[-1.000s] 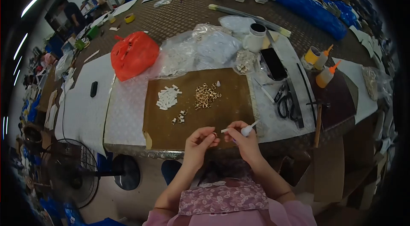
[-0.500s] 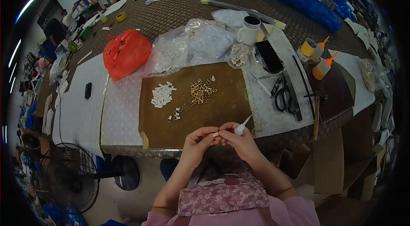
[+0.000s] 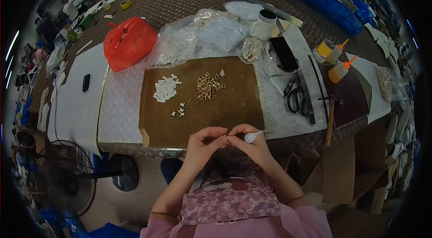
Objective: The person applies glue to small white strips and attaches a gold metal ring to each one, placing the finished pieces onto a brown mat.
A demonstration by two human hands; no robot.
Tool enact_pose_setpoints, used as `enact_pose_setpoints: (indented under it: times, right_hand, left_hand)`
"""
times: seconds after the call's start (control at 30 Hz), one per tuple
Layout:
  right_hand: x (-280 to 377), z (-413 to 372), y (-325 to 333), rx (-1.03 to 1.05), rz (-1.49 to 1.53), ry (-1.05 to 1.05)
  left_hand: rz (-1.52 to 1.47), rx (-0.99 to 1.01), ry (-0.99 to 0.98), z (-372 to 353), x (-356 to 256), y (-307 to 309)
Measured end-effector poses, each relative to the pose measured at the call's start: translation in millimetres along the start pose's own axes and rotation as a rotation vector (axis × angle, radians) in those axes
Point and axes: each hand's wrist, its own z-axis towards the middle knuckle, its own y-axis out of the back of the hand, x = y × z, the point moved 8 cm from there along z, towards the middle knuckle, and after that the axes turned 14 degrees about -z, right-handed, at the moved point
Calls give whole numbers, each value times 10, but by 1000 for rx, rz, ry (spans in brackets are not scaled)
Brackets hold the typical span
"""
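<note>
At the mat's front edge my left hand (image 3: 203, 147) pinches a tiny white and gold piece (image 3: 227, 137), mostly hidden by fingertips. My right hand (image 3: 253, 147) meets it there, thumb and finger closed on the same piece. A small white squeeze bottle (image 3: 250, 137) with a thin nozzle is tucked in my right hand, its tip pointing right. Beyond the hands, on the brown mat (image 3: 216, 121), lie a pile of white strips (image 3: 166, 88), a heap of gold metal rings (image 3: 209, 87) and several small white-and-gold pieces (image 3: 181, 111).
Behind the mat are a red plastic bag (image 3: 130, 43), clear bags (image 3: 198, 38), a white mug (image 3: 263, 25) and a phone (image 3: 283, 53). To the right lie scissors (image 3: 295, 99), a hammer (image 3: 331, 121) and orange-tipped bottles (image 3: 338, 74). A fan (image 3: 67, 184) stands lower left.
The squeeze bottle's nozzle has swung from pointing up and right to nearly level. My fingertips now cover more of the small piece. The whole view has shifted slightly.
</note>
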Motion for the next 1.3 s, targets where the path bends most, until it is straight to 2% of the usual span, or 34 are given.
enact_pose_setpoints:
  times: [0.1, 0.2, 0.33, 0.43, 0.47, 0.6, 0.7, 0.8, 1.0, 1.3]
  right_hand:
    - [-4, -6, 4, 0, -10, -13]
    - [-6, -11, -6, -4, -14, -4]
    - [-42, -11, -2, 20, 70, -41]
    - [18, -10, 176, -89, -191, 152]
    - [-62, -26, 189, 8, -267, 92]
    - [-129, -183, 349, -24, -162, -63]
    - [-70, -251, 451, -48, -223, 17]
    - [263, -301, 503, -137, -600, 196]
    - [536, -389, 528, -247, -749, 317]
    - [724, -432, 518, -267, -846, 430]
  left_hand:
    - [-86, -6, 77, -3, 64, 30]
    - [-35, 35, 32, -17, 44, 12]
    - [-21, -9, 11, 4, 62, 106]
    - [-156, -84, 94, 35, 62, 198]
    - [-199, -105, 126, 38, 58, 228]
    - [-275, -108, 195, 35, -27, 282]
    - [-240, -100, 215, 23, -100, 277]
    - [-215, -102, 218, 2, -167, 239]
    - [-178, -94, 229, -36, -209, 179]
    - [-162, -90, 263, -80, -230, 145]
